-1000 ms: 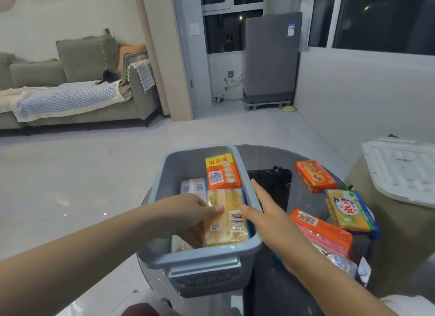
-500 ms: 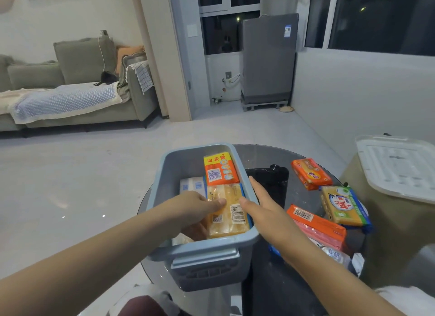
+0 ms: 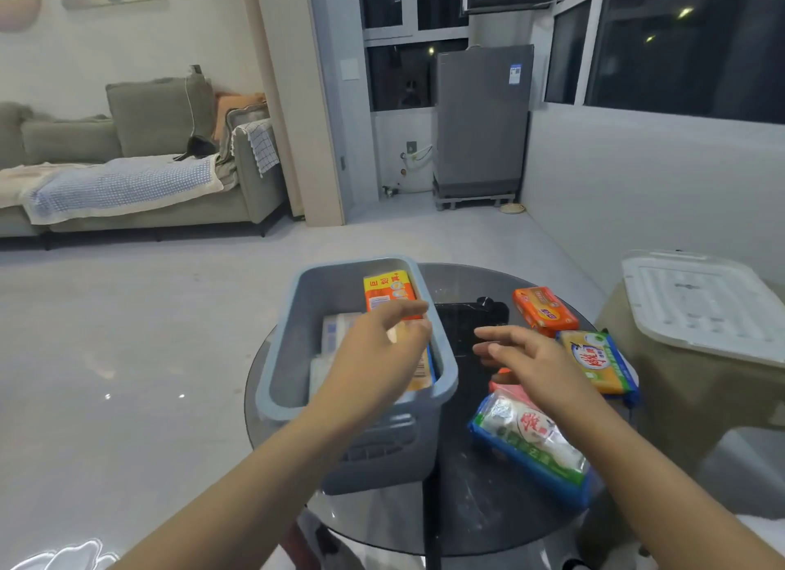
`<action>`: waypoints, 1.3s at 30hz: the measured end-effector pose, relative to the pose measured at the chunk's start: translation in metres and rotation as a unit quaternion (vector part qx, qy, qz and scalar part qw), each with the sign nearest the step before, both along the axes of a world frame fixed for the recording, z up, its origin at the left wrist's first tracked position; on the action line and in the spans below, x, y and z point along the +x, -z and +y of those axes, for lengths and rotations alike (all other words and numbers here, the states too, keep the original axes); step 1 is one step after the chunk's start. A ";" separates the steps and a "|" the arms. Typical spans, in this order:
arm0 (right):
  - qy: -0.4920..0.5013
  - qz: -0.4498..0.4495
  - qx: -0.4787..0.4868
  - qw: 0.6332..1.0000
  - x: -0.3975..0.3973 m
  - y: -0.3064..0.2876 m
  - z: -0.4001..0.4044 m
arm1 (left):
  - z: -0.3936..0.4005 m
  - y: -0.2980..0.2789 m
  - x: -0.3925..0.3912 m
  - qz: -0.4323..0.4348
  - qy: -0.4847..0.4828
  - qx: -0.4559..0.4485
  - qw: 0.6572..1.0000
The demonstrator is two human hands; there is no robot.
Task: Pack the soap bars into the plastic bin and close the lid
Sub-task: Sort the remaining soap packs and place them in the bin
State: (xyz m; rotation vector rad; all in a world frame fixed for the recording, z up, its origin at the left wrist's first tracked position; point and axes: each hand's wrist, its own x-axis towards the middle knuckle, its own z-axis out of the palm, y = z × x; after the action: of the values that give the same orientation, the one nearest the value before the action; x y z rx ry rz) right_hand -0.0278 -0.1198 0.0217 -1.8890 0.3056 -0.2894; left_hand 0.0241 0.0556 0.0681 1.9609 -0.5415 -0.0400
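Blue-grey plastic bin [image 3: 293,314] stands on the left of our dark glass table [image 3: 467,506], with an orange soap bar [image 3: 384,293] at its far end and paler bars beside it. Our left hand [image 3: 374,357] hovers over the bin, fingers loosely spread, holding nothing. Our right hand [image 3: 531,357] hovers above the table, also slack and empty. Still unpacked: a second orange bar [image 3: 546,310], a yellow-green pack [image 3: 599,361] and a blue-edged white pack [image 3: 531,442] near the table's front. The white lid [image 3: 701,306] lies well apart on a stool to our right. We judge that glossy wrappers could slip from a light grip, and bars stacked above the rim would stop the lid seating
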 end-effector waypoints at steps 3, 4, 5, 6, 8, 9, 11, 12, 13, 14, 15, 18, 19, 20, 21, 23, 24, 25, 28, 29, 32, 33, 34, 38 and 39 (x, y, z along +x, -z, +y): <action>0.016 0.008 -0.018 1.000 -0.012 0.005 -0.017 | -0.022 0.004 -0.019 0.009 0.024 -0.046 0.999; 0.020 0.011 -0.022 0.999 -0.016 0.006 -0.023 | -0.029 0.005 -0.023 0.012 0.035 -0.057 0.998; 0.025 0.015 -0.027 0.999 -0.020 0.008 -0.028 | -0.035 0.007 -0.027 0.011 0.046 -0.063 0.997; 0.030 0.019 -0.030 0.999 -0.025 0.009 -0.034 | -0.041 0.008 -0.031 0.008 0.056 -0.067 0.996; 0.044 0.033 -0.027 0.998 -0.032 0.012 -0.045 | -0.054 0.011 -0.036 0.000 0.072 -0.067 0.995; 0.051 0.045 -0.024 0.997 -0.035 0.014 -0.050 | -0.060 0.013 -0.039 -0.006 0.079 -0.064 0.995; 0.060 0.076 -0.027 0.995 -0.041 0.018 -0.061 | -0.071 0.020 -0.042 -0.001 0.095 -0.058 0.994; 0.062 0.093 -0.041 0.993 -0.043 0.021 -0.066 | -0.076 0.025 -0.043 0.013 0.102 -0.056 0.993; 0.061 0.111 -0.064 0.990 -0.044 0.023 -0.070 | -0.081 0.032 -0.043 0.028 0.105 -0.051 0.993; 0.057 0.128 -0.092 0.986 -0.046 0.026 -0.074 | -0.085 0.040 -0.042 0.041 0.103 -0.039 0.993; 0.053 0.145 -0.120 0.981 -0.048 0.028 -0.078 | -0.089 0.048 -0.039 0.052 0.097 -0.023 0.994; 0.040 0.188 -0.190 0.963 -0.055 0.037 -0.083 | -0.094 0.071 -0.030 0.095 0.091 0.019 0.991; 0.036 0.197 -0.203 0.959 -0.058 0.040 -0.084 | -0.094 0.078 -0.027 0.103 0.089 0.040 0.990; 0.033 0.206 -0.209 0.955 -0.060 0.044 -0.084 | -0.095 0.083 -0.024 0.097 0.080 0.071 0.989; 0.029 0.218 -0.209 0.953 -0.062 0.048 -0.083 | -0.095 0.089 -0.021 0.087 0.067 0.105 0.988; 0.024 0.233 -0.201 0.951 -0.063 0.054 -0.082 | -0.095 0.099 -0.017 0.087 0.040 0.155 0.983; 0.027 0.232 -0.192 0.953 -0.062 0.057 -0.081 | -0.095 0.104 -0.015 0.102 0.038 0.162 0.981; 0.033 0.226 -0.175 0.958 -0.062 0.060 -0.080 | -0.095 0.107 -0.013 0.124 0.042 0.157 0.979; 0.036 0.215 -0.111 0.970 -0.058 0.065 -0.077 | -0.094 0.115 -0.012 0.178 0.048 0.129 0.974; 0.035 0.214 -0.094 0.972 -0.056 0.066 -0.076 | -0.094 0.117 -0.012 0.186 0.045 0.116 0.975; 0.040 0.220 -0.053 0.973 -0.055 0.072 -0.075 | -0.094 0.121 -0.014 0.209 0.038 0.054 0.976; 0.040 0.224 -0.038 0.973 -0.056 0.073 -0.075 | -0.094 0.121 -0.015 0.216 0.038 0.031 0.975; 0.039 0.225 -0.020 0.973 -0.057 0.073 -0.076 | -0.094 0.121 -0.016 0.226 0.040 0.002 0.973; 0.028 0.172 0.094 0.980 -0.067 0.068 -0.079 | -0.095 0.121 -0.021 0.235 0.042 -0.121 0.964; 0.018 0.149 0.130 0.980 -0.068 0.065 -0.081 | -0.097 0.119 -0.023 0.254 0.050 -0.150 0.954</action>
State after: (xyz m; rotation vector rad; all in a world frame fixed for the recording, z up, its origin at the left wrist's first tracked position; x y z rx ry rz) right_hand -0.0962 -0.2005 -0.0433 -1.6665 0.5532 0.0129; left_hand 0.0016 -0.0418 -0.0513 1.5445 -0.2837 -0.4855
